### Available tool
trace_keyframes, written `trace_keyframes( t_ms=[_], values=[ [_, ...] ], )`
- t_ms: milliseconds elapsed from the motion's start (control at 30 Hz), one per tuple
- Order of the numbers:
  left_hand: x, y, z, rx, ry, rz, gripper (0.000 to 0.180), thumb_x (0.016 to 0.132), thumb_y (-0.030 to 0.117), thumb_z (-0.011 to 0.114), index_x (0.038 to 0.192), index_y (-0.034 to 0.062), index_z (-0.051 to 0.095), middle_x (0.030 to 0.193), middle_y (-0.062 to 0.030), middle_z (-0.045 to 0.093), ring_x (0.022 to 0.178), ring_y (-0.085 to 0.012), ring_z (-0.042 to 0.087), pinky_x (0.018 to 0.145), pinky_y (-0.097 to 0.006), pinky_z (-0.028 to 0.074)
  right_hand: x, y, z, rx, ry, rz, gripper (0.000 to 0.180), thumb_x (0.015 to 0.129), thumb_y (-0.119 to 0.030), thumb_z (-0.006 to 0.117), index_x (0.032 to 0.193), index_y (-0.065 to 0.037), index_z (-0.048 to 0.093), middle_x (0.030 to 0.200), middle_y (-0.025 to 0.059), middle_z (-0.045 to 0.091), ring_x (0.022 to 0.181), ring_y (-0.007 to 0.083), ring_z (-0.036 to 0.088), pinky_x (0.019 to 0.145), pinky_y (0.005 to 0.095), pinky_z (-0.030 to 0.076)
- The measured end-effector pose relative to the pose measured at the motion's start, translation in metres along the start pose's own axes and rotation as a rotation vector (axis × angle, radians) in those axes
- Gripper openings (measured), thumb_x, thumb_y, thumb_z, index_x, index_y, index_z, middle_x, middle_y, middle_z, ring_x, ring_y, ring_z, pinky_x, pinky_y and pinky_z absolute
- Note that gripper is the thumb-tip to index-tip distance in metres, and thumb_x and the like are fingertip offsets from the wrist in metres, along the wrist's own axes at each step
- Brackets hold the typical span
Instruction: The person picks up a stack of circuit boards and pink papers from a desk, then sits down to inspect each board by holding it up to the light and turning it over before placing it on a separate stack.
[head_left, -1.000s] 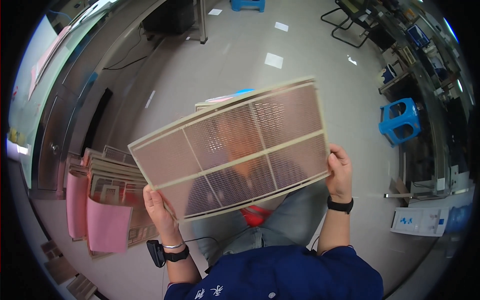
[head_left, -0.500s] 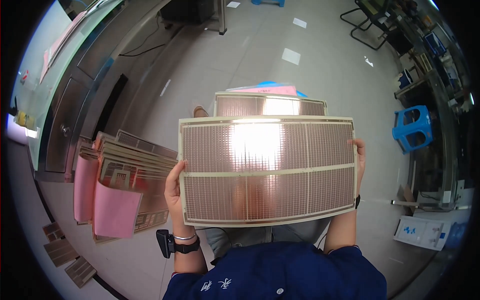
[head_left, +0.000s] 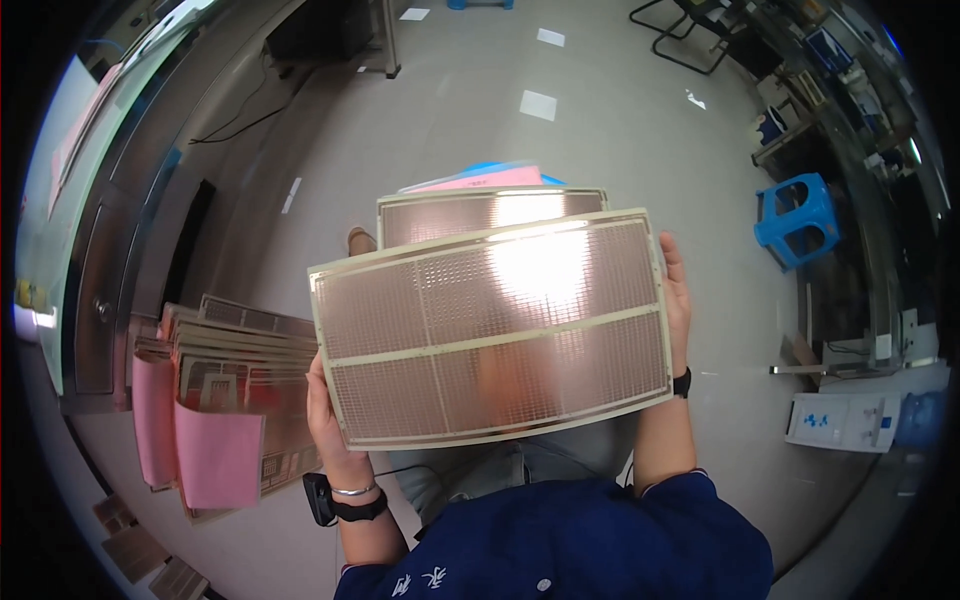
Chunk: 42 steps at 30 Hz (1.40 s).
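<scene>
I have a large rectangular circuit board panel (head_left: 490, 330) in front of me, coppery with a fine grid and a pale cream border. It is tilted, its right side higher than its left, and bright light glares off the upper right part. My left hand (head_left: 320, 405) is closed on its lower left edge, partly hidden behind it. Beside the right edge, my right hand (head_left: 676, 290) has its fingers stretched upward and open, the palm close against the border. Behind the panel, a similar panel (head_left: 440, 215) lies on a pink sheet (head_left: 500, 178) over something blue.
At left stand several upright panels (head_left: 240, 350) with pink sheets (head_left: 220, 450) between them, near a metal cabinet (head_left: 105, 270). A blue stool (head_left: 797, 222) and a white water dispenser (head_left: 838, 420) are at right. Small boards (head_left: 140, 553) lie at the lower left.
The panel in front of me has tilted, its right side rising and its left side dropping. My right hand's fingers have straightened off the edge. The whole view has shifted slightly.
</scene>
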<state>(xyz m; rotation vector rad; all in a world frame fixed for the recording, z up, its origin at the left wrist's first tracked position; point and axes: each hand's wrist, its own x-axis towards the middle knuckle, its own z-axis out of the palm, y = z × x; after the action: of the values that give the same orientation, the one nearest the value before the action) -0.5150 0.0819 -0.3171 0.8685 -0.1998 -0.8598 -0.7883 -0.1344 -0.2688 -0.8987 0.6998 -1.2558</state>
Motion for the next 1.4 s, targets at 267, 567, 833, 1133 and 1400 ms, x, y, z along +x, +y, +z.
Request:
trace_keyframes(
  t_ms=[267,567,833,1133,1400],
  values=[
    [0.001,-0.004,-0.006,0.058,-0.007,-0.016,0.041,0.098,0.029,0.032,0.125,0.0003,0.04,0.116,-0.0103,0.052,0.105,-0.0159,0.053,0.089,-0.03,0.045,0.0,-0.004,0.015,-0.034,0.074,0.058,0.032,0.093,-0.006,0.042,0.125,-0.003,0.044,0.102,0.0091,0.06,0.088,0.0092,0.059,0.074,0.0219,0.05],
    [0.005,-0.007,-0.007,0.083,0.019,-0.004,0.04,0.097,0.028,0.033,0.126,0.0002,0.039,0.116,-0.0107,0.052,0.104,-0.0162,0.053,0.089,-0.03,0.046,0.002,-0.007,0.018,-0.09,0.066,0.043,0.031,0.094,-0.008,0.042,0.124,-0.001,0.046,0.105,0.0112,0.061,0.093,0.0114,0.059,0.079,0.024,0.049],
    [0.001,-0.005,-0.004,0.142,0.059,0.014,0.042,0.096,0.032,0.038,0.123,0.0001,0.042,0.116,-0.0107,0.051,0.104,-0.0179,0.051,0.09,-0.031,0.042,0.01,-0.008,-0.006,-0.484,0.049,0.136,0.03,0.095,-0.016,0.044,0.115,0.003,0.054,0.098,0.0068,0.062,0.085,0.0082,0.057,0.075,0.021,0.046],
    [0.0,-0.003,-0.002,0.138,0.015,0.056,0.047,0.094,0.036,0.041,0.126,0.0007,0.039,0.12,-0.011,0.049,0.11,-0.0193,0.048,0.094,-0.033,0.04,0.004,-0.015,-0.009,-0.4,-0.017,0.035,0.034,0.095,-0.024,0.046,0.108,0.005,0.059,0.091,0.0062,0.063,0.078,0.0089,0.058,0.071,0.0215,0.047],
    [-0.001,-0.002,0.001,0.135,0.036,0.059,0.048,0.095,0.036,0.039,0.127,0.0005,0.038,0.121,-0.0111,0.049,0.11,-0.0194,0.048,0.093,-0.033,0.04,-0.004,-0.024,0.001,-0.422,-0.024,-0.014,0.036,0.094,-0.026,0.047,0.107,0.005,0.059,0.092,0.0073,0.064,0.08,0.0102,0.058,0.072,0.0227,0.047]
  ],
)
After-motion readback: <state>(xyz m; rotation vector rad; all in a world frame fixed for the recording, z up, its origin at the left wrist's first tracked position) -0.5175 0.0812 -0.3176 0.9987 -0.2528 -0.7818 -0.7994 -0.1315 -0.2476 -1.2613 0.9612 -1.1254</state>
